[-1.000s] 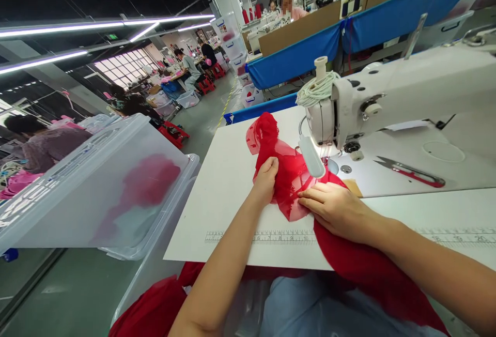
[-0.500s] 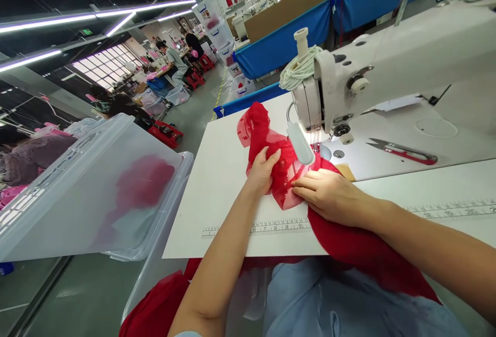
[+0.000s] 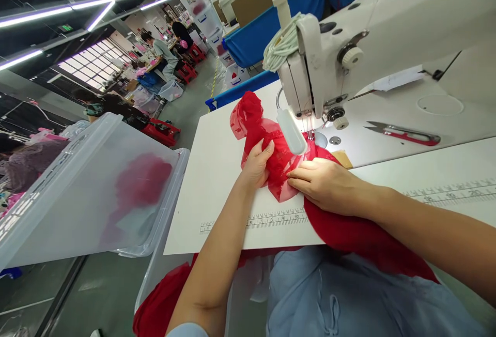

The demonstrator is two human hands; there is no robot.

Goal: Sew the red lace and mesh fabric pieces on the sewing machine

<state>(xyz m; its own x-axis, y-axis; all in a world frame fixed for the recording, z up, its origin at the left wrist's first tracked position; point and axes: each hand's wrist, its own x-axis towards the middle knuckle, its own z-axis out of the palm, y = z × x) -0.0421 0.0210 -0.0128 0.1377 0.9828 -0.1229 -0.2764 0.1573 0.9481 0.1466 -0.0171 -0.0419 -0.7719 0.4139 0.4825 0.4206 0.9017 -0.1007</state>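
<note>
Red sheer lace fabric (image 3: 277,158) lies bunched on the white table by the needle of a sewing machine (image 3: 310,78). My left hand (image 3: 256,164) grips its left side, thumb on top and fingers underneath. On the right, my right hand (image 3: 323,182) pinches the fabric's near edge just in front of the presser foot (image 3: 311,135). A white lamp arm (image 3: 291,131) partly covers the stitching spot. From under my right hand, a longer red length drops over the table edge onto my lap.
Red-handled thread snips (image 3: 405,133) lie on the machine bed, right of the needle. A printed ruler (image 3: 277,218) runs along the table front. A translucent plastic box (image 3: 89,187) stands at left. More red fabric (image 3: 163,295) fills a bin below. People work in the background.
The head view has shifted slightly, so the machine and table appear a little higher and further left. Both hands keep their hold, with the fabric in nearly the same place by the needle.
</note>
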